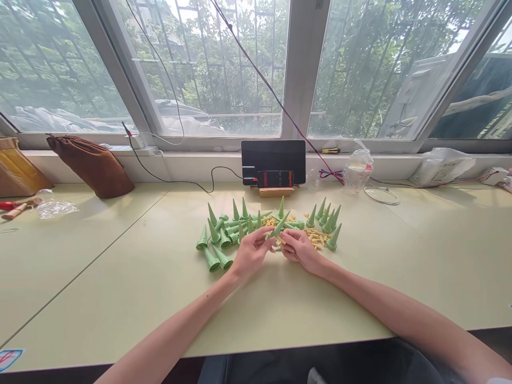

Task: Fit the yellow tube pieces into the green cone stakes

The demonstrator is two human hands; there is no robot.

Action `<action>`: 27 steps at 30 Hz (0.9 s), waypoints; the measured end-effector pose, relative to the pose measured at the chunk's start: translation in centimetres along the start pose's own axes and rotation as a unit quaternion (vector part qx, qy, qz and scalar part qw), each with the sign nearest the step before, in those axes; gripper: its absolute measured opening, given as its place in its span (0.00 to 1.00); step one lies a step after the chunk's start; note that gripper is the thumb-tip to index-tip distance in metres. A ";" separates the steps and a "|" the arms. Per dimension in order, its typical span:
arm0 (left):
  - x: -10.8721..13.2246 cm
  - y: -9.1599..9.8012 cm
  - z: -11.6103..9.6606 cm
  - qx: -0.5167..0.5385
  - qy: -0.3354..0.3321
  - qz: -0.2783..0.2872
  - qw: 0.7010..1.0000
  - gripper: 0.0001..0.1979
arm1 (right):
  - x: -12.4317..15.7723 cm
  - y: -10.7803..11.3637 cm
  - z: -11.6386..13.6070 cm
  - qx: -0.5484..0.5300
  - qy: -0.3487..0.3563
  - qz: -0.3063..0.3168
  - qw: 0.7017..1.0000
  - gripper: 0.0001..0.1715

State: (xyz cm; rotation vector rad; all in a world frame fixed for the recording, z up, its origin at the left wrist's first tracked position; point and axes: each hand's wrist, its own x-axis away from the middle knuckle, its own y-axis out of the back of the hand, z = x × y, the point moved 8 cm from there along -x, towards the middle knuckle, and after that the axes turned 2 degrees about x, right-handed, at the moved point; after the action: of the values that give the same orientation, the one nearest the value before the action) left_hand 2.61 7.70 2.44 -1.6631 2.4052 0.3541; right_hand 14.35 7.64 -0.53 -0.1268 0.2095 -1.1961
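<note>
My left hand [255, 248] is closed around a green plastic cone-shaped spike [281, 224], its tip tilted up and to the right. Close against it, my right hand [301, 249] has its fingers pinched together near the spike's lower end. A small yellowish piece seems to show at those fingertips, too small to make out surely. Several more green spikes [214, 233] lie or stand to the left of my hands, and others [331, 220] stand upright to the right. Small yellow pieces [316, 238] are heaped between and behind them, partly hidden by my hands.
Behind the spikes, a phone [275, 179] leans on a dark tablet [273, 152] above a small brown stand [276, 192]. A brown pouch [94, 166], a plastic-wrapped cup [358, 170] and a coiled white cable [382, 196] lie along the window side. The table's front edge is near my forearms.
</note>
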 end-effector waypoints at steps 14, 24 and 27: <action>0.2 0.4 0.3 -0.074 0.027 -0.002 0.997 0.20 | 0.4 0.7 2.0 0.237 0.109 -0.040 0.965 0.25; 0.0 0.1 0.3 0.019 0.051 0.000 0.999 0.21 | 0.0 0.0 -0.1 -0.005 -0.010 0.003 1.000 0.27; 0.0 0.0 0.4 0.036 0.060 -0.004 0.998 0.22 | -0.1 -0.1 -0.6 -0.041 -0.024 0.008 0.999 0.28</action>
State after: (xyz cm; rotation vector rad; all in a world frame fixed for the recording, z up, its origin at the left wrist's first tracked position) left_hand 2.60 7.76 2.09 -1.7077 2.4629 0.1692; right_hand 14.06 7.74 -1.04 -0.2242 0.2177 -1.1681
